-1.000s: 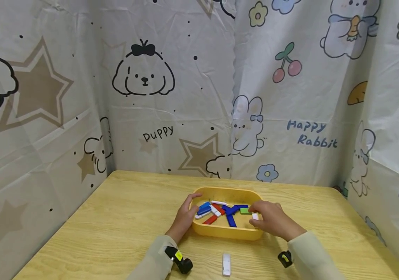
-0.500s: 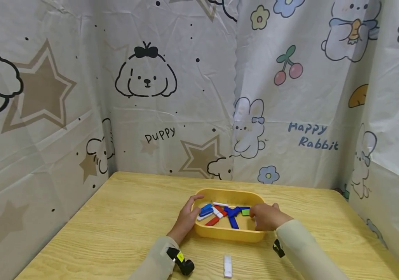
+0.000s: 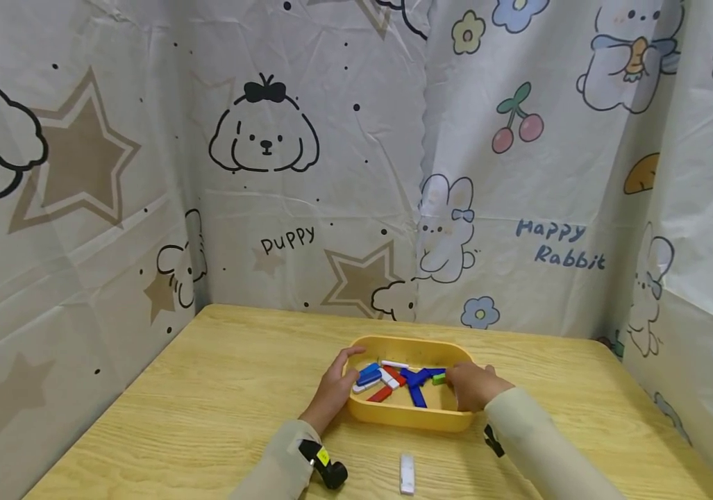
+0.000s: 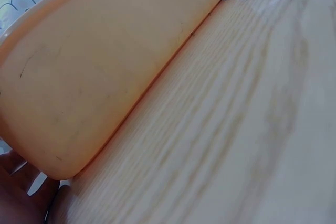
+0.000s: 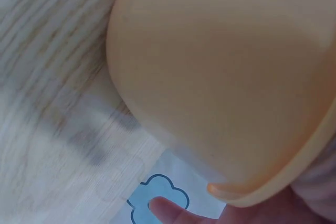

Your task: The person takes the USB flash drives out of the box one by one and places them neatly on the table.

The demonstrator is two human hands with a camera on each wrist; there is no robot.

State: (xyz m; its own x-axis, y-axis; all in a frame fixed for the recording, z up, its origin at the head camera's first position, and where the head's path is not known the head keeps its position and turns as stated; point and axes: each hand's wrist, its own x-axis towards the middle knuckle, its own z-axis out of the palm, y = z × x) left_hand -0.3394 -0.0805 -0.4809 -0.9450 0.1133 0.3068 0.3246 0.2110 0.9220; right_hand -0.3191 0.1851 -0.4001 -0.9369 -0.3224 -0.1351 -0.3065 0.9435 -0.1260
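Note:
My left hand (image 3: 334, 385) holds the left end of a yellow plastic bin (image 3: 393, 415), its thumb over the rim; in the left wrist view, fingers (image 4: 23, 177) curve round the bin's outside corner. My right hand (image 3: 475, 387) reaches down into the bin's right end, fingertips hidden from the head camera, so I cannot tell what they hold. Right beside it lies a green block (image 3: 439, 379), partly covered. A blue three-armed piece (image 3: 416, 378) lies mid-bin. Further left are red pieces (image 3: 380, 394), white pieces (image 3: 389, 379) and blue pieces (image 3: 368, 376).
A long white plastic piece (image 3: 407, 474) lies on the wooden table (image 3: 206, 403) in front of the bin. Printed curtains (image 3: 306, 208) enclose the table at the back and both sides.
My right hand has lowered into the bin, covering the white piece seen between its thumb and fingers. The green block now shows as a narrower strip. My left hand stays on the bin.

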